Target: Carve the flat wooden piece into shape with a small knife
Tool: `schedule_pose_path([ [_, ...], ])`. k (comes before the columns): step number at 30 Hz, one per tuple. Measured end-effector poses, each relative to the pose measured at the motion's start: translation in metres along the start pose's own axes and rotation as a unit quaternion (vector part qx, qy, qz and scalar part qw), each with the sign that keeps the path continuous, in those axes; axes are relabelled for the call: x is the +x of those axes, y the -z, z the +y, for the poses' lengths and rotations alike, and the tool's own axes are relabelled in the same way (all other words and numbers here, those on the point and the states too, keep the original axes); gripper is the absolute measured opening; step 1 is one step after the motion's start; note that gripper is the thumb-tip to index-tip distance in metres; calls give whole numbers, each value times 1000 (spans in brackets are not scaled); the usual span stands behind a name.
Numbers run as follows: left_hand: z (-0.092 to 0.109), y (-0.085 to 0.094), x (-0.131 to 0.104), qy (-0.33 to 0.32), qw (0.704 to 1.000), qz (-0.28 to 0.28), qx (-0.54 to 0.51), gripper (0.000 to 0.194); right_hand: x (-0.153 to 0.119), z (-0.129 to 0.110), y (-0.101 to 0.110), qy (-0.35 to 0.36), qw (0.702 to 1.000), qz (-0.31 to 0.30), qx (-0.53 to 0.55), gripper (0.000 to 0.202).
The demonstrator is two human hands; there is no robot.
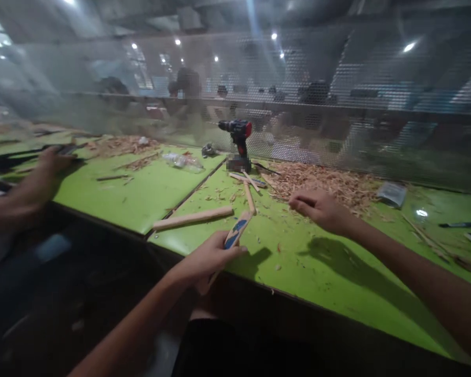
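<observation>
My left hand (209, 256) is closed around a strip of wood (243, 222) with blue patches on its face. The strip slants up and away over the bench's front edge, its lower end showing below my palm. Over the green bench top, my right hand (317, 207) hovers beside the wood shavings (329, 183), fingers curled together; whether something small is pinched in them I cannot make out. A bare wooden stick (194, 217) lies to the left of the held strip. Beyond its tip lies a thinner wooden stick (250, 199).
A cordless drill (239, 144) stands upright near the mesh screen (337, 131). A plastic bag (182, 161) lies left of it. To the right are a small packet (391, 193) and a pen (459, 225). Another person's hand (52, 159) rests at the far left.
</observation>
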State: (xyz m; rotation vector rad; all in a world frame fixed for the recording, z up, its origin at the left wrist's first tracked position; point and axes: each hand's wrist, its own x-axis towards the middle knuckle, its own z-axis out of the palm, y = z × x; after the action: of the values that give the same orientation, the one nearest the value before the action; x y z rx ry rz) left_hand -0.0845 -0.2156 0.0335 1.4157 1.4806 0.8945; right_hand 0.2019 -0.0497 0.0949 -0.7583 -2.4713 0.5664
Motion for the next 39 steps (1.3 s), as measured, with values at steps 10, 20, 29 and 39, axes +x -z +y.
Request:
schedule_pose_path([
  [10,-22,-34,-47,49,967,206,-144,47,-4,-49,-84,88,996,0,25,28],
  [20,-30,-63,-49,63,929,146,-336,58,-20,-56,-108,64,998,-25,15,27],
  [29,-49,-75,-67,28,921,133,-366,64,-29,-47,-119,143,985,21,-95,29],
  [39,-58,-94,-81,33,891,137,-431,71,-28,-63,-137,308,924,26,-223,33],
])
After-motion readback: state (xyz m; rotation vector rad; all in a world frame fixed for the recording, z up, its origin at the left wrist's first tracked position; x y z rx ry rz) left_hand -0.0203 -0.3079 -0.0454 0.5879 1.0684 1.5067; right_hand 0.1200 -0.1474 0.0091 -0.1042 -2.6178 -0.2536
